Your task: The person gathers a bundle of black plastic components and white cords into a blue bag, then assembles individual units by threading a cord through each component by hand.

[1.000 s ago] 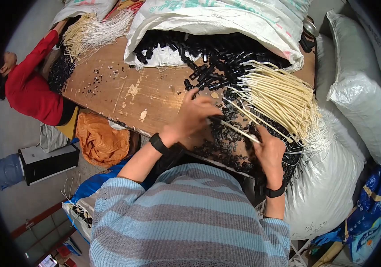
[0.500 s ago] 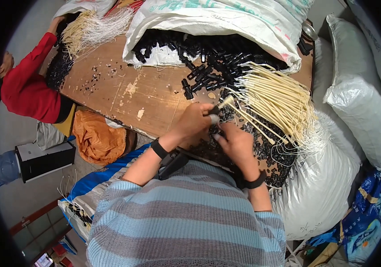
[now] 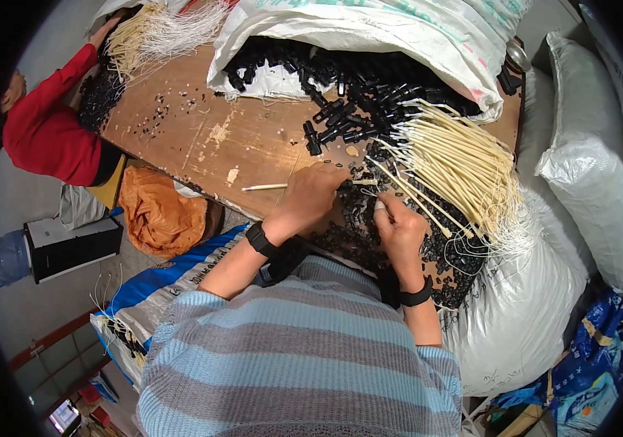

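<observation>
Handling of a single cream stick point(image 3: 264, 187) and its thin thread point(image 3: 369, 193) looks to be the step in hand, judging by how both hands come together there. Taking the stick bundle point(image 3: 464, 167) as landmark, this stick lies to its left, held just above the desk point(image 3: 166, 156) and pointing roughly sideways, its white tip on the side away from the bundle and its other end toward it.

Of the two hands, the left hand point(image 3: 315, 192) is farther left of the bundle; its fingers are curled closed around the middle of the stick, covering that stretch. The right hand point(image 3: 401, 227) is on the near, left side of the bundle, with thumb and forefinger pinched together, apparently on the thread beside the stick's end. Whether a black part sits under the left fingers, I cannot tell.

Two loose sticks point(image 3: 428, 202) rest along the bundle's near-left edge. Black fittings point(image 3: 339, 120) spill from a white sack point(image 3: 369, 29) beyond the bundle, and small black pieces point(image 3: 460, 266) are strewn on its near side.

As a judgement, the next move calls for a steady left grip and a fine right pinch, keeping the thread clear of those pieces.
</observation>
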### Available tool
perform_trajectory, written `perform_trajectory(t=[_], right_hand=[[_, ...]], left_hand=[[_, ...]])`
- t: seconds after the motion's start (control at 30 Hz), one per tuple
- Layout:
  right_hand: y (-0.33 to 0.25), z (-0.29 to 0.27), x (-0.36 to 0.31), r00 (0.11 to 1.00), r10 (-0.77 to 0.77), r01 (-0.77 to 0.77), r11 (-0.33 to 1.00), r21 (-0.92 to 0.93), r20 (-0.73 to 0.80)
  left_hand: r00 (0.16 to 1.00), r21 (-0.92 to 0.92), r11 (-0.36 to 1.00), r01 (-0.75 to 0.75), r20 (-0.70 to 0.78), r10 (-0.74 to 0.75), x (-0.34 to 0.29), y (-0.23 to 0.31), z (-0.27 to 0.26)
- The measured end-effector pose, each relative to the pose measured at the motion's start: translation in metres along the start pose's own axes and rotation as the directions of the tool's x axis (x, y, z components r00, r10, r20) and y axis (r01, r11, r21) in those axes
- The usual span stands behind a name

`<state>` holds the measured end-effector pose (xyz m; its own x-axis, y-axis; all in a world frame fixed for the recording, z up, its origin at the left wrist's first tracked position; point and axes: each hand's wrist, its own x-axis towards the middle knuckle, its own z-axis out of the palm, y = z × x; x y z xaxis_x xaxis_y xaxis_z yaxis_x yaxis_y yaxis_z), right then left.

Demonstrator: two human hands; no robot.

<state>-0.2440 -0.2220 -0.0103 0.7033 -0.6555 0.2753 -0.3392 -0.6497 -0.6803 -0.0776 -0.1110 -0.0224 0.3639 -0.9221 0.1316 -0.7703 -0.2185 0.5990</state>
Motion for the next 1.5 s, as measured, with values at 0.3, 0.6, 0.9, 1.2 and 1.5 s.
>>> perform_trajectory(t=[0.3, 0.6, 0.9, 1.2, 1.5], right_hand=[[0.000, 0.005, -0.005, 0.997, 0.004, -0.007, 0.999, 0.037, 0.077], [0.002, 0.006, -0.010, 0.992, 0.032, -0.053, 0.985, 0.164, 0.124], [0.003, -0.005, -0.005, 0.986, 0.146, -0.161, 0.948, 0.276, 0.074], [0.002, -0.001, -0.004, 0.988, 0.121, -0.140, 0.960, 0.243, 0.091], [0.002, 0.000, -0.008, 0.995, 0.067, -0.079, 0.984, 0.158, 0.078]], left_hand=[[0.996, -0.084, 0.996, -0.002, 0.084, 0.009, 0.000, 0.015, -0.001], [0.970, -0.494, 0.836, 0.239, 0.165, -0.180, 0.011, 0.014, 0.000], [1.000, -0.003, 1.000, 0.018, -0.004, -0.018, 0.003, 0.006, -0.004], [0.996, -0.033, 0.995, -0.090, -0.009, 0.090, 0.001, 0.011, 0.002], [0.989, -0.308, 0.941, 0.143, 0.011, -0.147, 0.004, 0.020, -0.003]])
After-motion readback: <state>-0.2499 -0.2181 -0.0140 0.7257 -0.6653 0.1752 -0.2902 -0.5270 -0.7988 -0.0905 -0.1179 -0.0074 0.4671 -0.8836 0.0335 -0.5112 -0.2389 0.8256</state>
